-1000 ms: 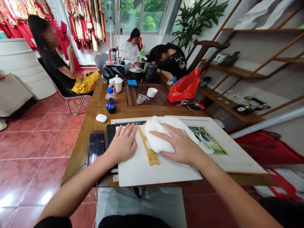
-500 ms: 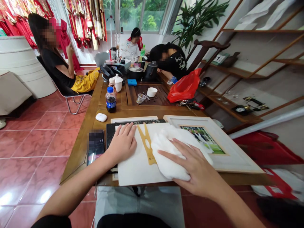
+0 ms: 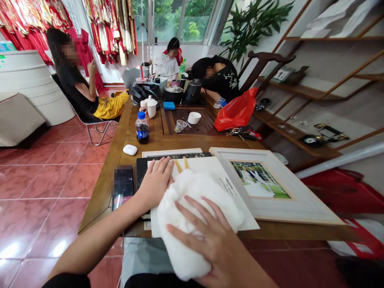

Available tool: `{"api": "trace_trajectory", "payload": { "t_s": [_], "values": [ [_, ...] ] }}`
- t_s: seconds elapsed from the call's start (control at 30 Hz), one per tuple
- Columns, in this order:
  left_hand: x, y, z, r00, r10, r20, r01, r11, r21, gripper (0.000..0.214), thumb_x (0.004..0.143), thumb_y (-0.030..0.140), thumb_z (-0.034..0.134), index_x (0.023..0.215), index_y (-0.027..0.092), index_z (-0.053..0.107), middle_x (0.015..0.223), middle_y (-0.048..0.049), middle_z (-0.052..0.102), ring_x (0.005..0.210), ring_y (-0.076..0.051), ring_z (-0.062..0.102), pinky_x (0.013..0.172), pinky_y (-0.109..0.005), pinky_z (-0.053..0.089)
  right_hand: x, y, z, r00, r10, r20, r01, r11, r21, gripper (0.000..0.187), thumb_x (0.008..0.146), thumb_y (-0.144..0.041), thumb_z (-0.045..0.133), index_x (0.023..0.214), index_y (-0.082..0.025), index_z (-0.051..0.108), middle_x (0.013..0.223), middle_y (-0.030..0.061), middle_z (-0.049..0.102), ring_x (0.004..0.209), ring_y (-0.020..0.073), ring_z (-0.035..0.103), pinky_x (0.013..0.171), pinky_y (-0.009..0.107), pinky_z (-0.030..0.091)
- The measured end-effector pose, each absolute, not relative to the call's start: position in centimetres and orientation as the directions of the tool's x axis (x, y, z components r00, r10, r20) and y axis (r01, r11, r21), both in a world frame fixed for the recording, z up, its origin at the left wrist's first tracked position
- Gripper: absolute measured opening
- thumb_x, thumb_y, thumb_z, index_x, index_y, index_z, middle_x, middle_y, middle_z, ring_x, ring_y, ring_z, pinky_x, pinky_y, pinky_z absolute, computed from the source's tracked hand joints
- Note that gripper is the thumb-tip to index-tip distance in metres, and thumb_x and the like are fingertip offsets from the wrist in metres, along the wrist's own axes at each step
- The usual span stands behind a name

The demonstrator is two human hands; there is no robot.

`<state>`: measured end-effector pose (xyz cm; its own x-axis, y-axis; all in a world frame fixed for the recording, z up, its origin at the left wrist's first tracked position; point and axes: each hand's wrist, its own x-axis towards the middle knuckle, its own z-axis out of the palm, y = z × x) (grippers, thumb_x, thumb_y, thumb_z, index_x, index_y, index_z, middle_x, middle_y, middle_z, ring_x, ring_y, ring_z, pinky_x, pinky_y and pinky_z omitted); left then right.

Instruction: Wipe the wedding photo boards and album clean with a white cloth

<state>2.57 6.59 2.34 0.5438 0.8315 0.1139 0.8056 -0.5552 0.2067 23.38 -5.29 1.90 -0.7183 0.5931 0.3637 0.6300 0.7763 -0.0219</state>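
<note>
A white sheet (image 3: 210, 164) with small dark print lies at the table's front edge. My left hand (image 3: 156, 180) rests flat on its left side, fingers stretched out and holding nothing. My right hand (image 3: 204, 236) is spread over a bunched soft white cloth (image 3: 180, 192) and grips it. The cloth covers the middle of the sheet and hangs over the front edge towards me. Of a yellow forked shape (image 3: 181, 165) on the sheet, only the two tips show above the cloth. My right thumb is mostly hidden.
A white-framed photo (image 3: 261, 180) lies to the right; a phone (image 3: 123, 188) and white earbud case (image 3: 130, 149) are on the left. Beyond stand a cola bottle (image 3: 142, 128), a white bowl (image 3: 194, 117) and a red plastic bag (image 3: 235, 114). Several people sit around the table.
My right hand has drawn the white cloth left and towards me, over most of the yellow shape. The print and framed photo are now uncovered. My left hand stays on the sheet.
</note>
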Motion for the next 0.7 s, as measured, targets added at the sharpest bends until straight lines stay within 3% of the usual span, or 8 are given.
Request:
{"api": "trace_trajectory", "payload": {
  "t_s": [0.1, 0.23, 0.47, 0.7],
  "values": [
    [2.6, 6.8, 2.2, 0.549, 0.829, 0.102, 0.810, -0.559, 0.179, 0.053, 0.102, 0.026, 0.033, 0.152, 0.010, 0.038, 0.162, -0.0133, 0.035, 0.152, -0.026, 0.029, 0.125, -0.049, 0.021, 20.9, -5.8, 2.0, -0.784, 0.523, 0.334, 0.563, 0.826, 0.030, 0.087, 0.079, -0.069, 0.054, 0.156, -0.034, 0.036, 0.166, 0.0110, 0.027, 0.149, 0.0413, 0.021, 0.115, 0.064, 0.005],
    [2.6, 7.0, 2.0, 0.550, 0.827, 0.118, 0.810, -0.563, 0.166, 0.052, 0.102, 0.025, 0.033, 0.151, 0.011, 0.039, 0.161, -0.0136, 0.037, 0.151, -0.026, 0.030, 0.125, -0.050, 0.022, 20.6, -6.1, 2.3, -0.790, 0.529, 0.309, 0.566, 0.823, 0.037, 0.086, 0.076, -0.069, 0.058, 0.153, -0.034, 0.040, 0.166, 0.0108, 0.028, 0.148, 0.0408, 0.021, 0.114, 0.064, 0.002],
    [2.5, 6.6, 2.2, 0.541, 0.829, 0.141, 0.800, -0.559, 0.218, 0.055, 0.100, 0.026, 0.032, 0.153, 0.011, 0.037, 0.161, -0.0142, 0.037, 0.152, -0.026, 0.030, 0.125, -0.052, 0.021, 25.3, -6.5, 1.8, -0.656, 0.653, 0.378, 0.709, 0.705, 0.014, 0.074, 0.086, -0.065, 0.048, 0.150, -0.028, 0.046, 0.164, 0.0118, 0.029, 0.147, 0.0395, 0.027, 0.112, 0.058, 0.019],
    [2.7, 6.5, 2.5, 0.536, 0.836, 0.115, 0.803, -0.547, 0.235, 0.056, 0.100, 0.024, 0.032, 0.153, 0.010, 0.037, 0.162, -0.0144, 0.035, 0.152, -0.027, 0.029, 0.126, -0.053, 0.018, 28.6, -7.3, 1.3, -0.488, 0.761, 0.428, 0.840, 0.542, -0.004, 0.064, 0.090, -0.045, 0.051, 0.151, -0.027, 0.045, 0.160, 0.0127, 0.035, 0.141, 0.0390, 0.038, 0.106, 0.054, 0.030]
  ]
}}
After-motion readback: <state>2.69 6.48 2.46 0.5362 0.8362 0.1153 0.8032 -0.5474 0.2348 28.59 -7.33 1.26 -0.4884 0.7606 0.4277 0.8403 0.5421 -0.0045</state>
